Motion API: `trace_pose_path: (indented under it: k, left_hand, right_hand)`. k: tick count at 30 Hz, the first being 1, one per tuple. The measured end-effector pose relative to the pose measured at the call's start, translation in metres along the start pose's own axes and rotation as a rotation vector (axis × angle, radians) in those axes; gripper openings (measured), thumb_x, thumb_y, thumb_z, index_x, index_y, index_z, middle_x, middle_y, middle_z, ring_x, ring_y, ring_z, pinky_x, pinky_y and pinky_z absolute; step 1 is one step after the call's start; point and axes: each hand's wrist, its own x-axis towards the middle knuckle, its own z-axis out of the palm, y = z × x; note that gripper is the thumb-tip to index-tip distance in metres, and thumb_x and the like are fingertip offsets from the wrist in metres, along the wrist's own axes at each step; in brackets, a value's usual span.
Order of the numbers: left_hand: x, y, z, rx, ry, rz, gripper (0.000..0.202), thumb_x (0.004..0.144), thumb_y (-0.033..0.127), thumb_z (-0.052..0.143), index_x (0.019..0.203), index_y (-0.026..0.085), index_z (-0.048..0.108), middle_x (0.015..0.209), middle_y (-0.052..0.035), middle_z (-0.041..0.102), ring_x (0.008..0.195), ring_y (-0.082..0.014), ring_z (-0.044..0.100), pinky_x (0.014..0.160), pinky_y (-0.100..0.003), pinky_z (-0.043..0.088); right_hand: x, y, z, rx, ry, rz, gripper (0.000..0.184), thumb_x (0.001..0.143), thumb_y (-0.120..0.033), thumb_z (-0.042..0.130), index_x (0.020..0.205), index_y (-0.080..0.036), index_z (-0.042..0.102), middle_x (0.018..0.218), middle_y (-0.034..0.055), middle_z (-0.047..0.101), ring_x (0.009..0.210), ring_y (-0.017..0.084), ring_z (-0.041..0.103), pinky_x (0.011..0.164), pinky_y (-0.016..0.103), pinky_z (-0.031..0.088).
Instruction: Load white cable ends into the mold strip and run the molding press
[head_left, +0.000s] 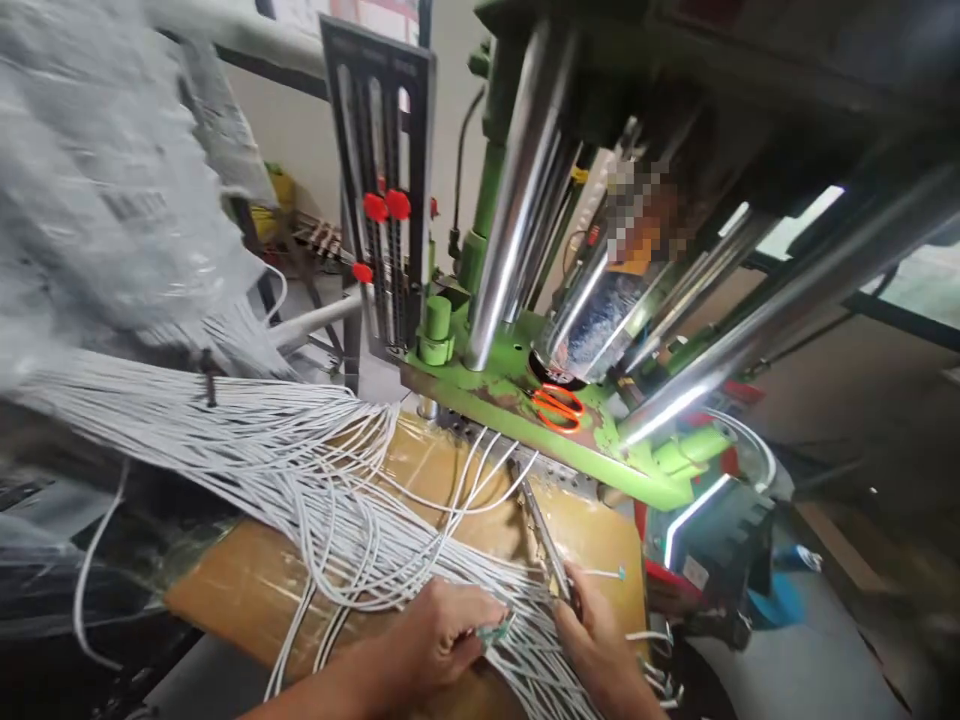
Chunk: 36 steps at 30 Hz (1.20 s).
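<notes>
1. Left hand (pixel 441 628): fingers curled nearly closed, thumb and fingertips pinching small green pieces (pixel 493 632); their exact number cannot be told. Held just above the white cables.
2. Right hand (pixel 596 640): closed about the near end of a metal bar (pixel 546 535), thumb on the left side, fingers on the right. How tightly it is pressed cannot be told.
3. Metal bar: narrow, slanting from the right hand up to the metal block (pixel 555 470); contact at the far end is unclear.
4. White cables (pixel 247 440): large bundle, running from the left across the brown worktop (pixel 607 530), passing beneath the left hand and beside the right. 3 looped lengths rise to the metal block.
5. Metal block: dark, perforated, set below the front edge of the green machine plate (pixel 495 385).
6. Scissors (pixel 559 408): 1 pair, orange handles, lying on the green machine plate.
7. Loose cable end (pixel 621 573): green-tipped, on the worktop, right of the bar.
</notes>
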Motion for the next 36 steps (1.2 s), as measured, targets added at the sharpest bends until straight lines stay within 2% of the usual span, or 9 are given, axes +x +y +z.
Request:
trace_pose_path:
  k: [3,6,8,11,20,27,32,34,36]
  left_hand:
    - [0.005,-0.011,0.011,0.024,-0.028,0.104,0.029,0.088,0.017,0.044,0.101,0.021,0.070,0.096,-0.0091,0.072,0.091,-0.0227,0.064,0.083,-0.029,0.046]
    - [0.009,-0.018,0.020,0.053,-0.016,0.146,0.033,0.093,0.024,0.038,0.095,0.020,0.071,0.089,-0.0090,0.073,0.085,-0.0217,0.066,0.080,-0.028,0.049]
    - [0.010,-0.019,0.022,0.057,0.009,0.195,0.037,0.095,0.027,0.034,0.093,0.019,0.070,0.085,-0.0086,0.073,0.082,-0.0209,0.067,0.078,-0.027,0.050]
    - [0.013,-0.019,0.023,0.057,0.043,0.267,0.037,0.095,0.024,0.033,0.097,0.018,0.069,0.087,-0.0073,0.074,0.084,-0.0203,0.068,0.078,-0.027,0.051]
    - [0.015,-0.022,0.022,0.094,0.053,0.286,0.039,0.082,0.004,0.040,0.106,0.018,0.068,0.102,-0.0059,0.074,0.094,-0.0186,0.070,0.083,-0.026,0.053]
    - [0.015,-0.025,0.022,0.100,0.060,0.336,0.039,0.083,0.005,0.042,0.110,0.017,0.066,0.106,-0.0082,0.073,0.098,-0.0185,0.069,0.085,-0.025,0.053]
    - [0.019,-0.022,0.025,0.031,0.078,0.284,0.031,0.088,0.012,0.044,0.106,0.017,0.068,0.102,-0.0090,0.073,0.095,-0.0202,0.069,0.083,-0.027,0.052]
    - [0.023,-0.016,0.023,-0.043,0.086,0.150,0.023,0.090,0.021,0.049,0.097,0.017,0.071,0.093,-0.0077,0.073,0.087,-0.0203,0.068,0.080,-0.027,0.051]
    - [0.027,-0.008,0.019,-0.157,0.102,-0.062,0.023,0.091,0.030,0.053,0.095,0.018,0.071,0.088,-0.0058,0.071,0.081,-0.0193,0.065,0.075,-0.027,0.050]
  right_hand:
    - [-0.018,-0.012,0.026,0.231,0.005,0.115,0.041,0.087,-0.028,0.044,0.125,-0.018,0.056,0.110,0.0085,0.069,0.117,0.026,0.058,0.098,0.040,0.049]
    - [-0.026,-0.014,0.040,0.282,0.034,0.188,0.049,0.087,-0.028,0.044,0.135,-0.018,0.048,0.135,0.0096,0.056,0.131,0.025,0.046,0.110,0.041,0.036]
    - [-0.027,-0.015,0.043,0.294,0.048,0.201,0.052,0.087,-0.027,0.043,0.139,-0.017,0.044,0.142,0.0090,0.050,0.134,0.023,0.042,0.114,0.040,0.030]
    - [-0.027,-0.019,0.044,0.302,0.059,0.201,0.054,0.088,-0.024,0.041,0.141,-0.014,0.041,0.144,0.0085,0.048,0.135,0.021,0.040,0.115,0.036,0.027]
    - [-0.026,-0.027,0.042,0.309,0.067,0.196,0.057,0.085,-0.018,0.040,0.141,-0.011,0.041,0.145,0.0090,0.046,0.136,0.020,0.039,0.115,0.037,0.027]
    - [-0.025,-0.030,0.043,0.288,0.056,0.248,0.058,0.085,-0.019,0.037,0.142,-0.007,0.039,0.146,0.0120,0.044,0.137,0.021,0.037,0.115,0.037,0.027]
    - [-0.026,-0.030,0.044,0.279,0.075,0.187,0.057,0.086,-0.020,0.038,0.141,-0.008,0.040,0.145,0.0121,0.046,0.136,0.021,0.039,0.115,0.036,0.026]
    - [-0.025,-0.031,0.042,0.303,0.079,0.191,0.057,0.085,-0.022,0.043,0.141,-0.011,0.041,0.137,0.0116,0.054,0.128,0.022,0.047,0.110,0.035,0.034]
    - [-0.025,-0.033,0.040,0.336,0.054,0.236,0.061,0.081,-0.024,0.053,0.140,-0.014,0.042,0.119,0.0092,0.064,0.107,0.022,0.059,0.097,0.032,0.044]
